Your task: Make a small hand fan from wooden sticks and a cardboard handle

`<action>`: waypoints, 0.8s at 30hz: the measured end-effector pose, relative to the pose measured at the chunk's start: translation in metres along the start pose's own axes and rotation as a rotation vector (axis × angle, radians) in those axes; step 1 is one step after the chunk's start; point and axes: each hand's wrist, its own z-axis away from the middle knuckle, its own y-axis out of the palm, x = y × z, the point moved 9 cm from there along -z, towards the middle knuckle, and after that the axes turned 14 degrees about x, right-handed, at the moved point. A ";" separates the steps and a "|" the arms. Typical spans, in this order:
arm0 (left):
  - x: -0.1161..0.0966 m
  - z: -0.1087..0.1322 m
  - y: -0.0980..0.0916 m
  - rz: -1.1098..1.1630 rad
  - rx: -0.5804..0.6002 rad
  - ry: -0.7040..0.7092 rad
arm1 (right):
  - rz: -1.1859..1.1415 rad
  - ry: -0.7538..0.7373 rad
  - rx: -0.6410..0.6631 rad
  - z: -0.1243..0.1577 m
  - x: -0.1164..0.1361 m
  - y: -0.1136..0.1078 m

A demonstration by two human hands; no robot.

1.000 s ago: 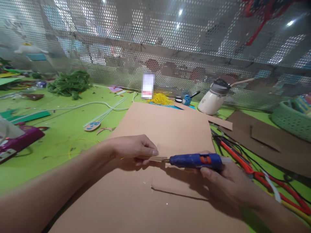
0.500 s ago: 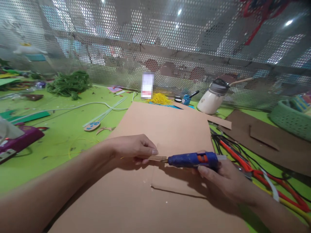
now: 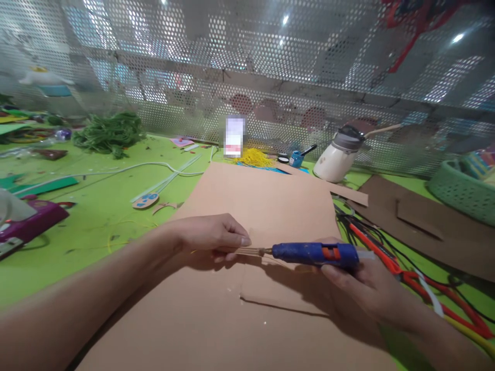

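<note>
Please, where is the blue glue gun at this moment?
In the head view, the blue glue gun is right of centre, in the right hand over the cardboard sheet, pointing left at the thin brown piece in the left hand.

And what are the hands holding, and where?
The right hand holds a blue glue gun around its rear; the left hand pinches a thin brown piece behind its gun-side end.

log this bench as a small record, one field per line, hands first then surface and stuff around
left: left hand pinches a thin brown piece
right: right hand grips a blue glue gun
nozzle: toward the piece's end; contact unclear
surface: large brown sheet on a green table
back: yellow strands, white jar
far left: green stringy heap
far right: green basket
</note>
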 end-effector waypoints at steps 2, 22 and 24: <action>0.001 -0.001 0.000 0.001 0.007 0.005 | 0.040 -0.025 0.013 0.001 0.003 0.002; 0.003 -0.002 -0.001 0.030 0.001 0.033 | -0.068 0.108 -0.023 0.000 -0.023 0.005; 0.004 -0.002 -0.002 0.039 -0.001 0.044 | -0.080 0.106 -0.014 0.000 -0.024 0.007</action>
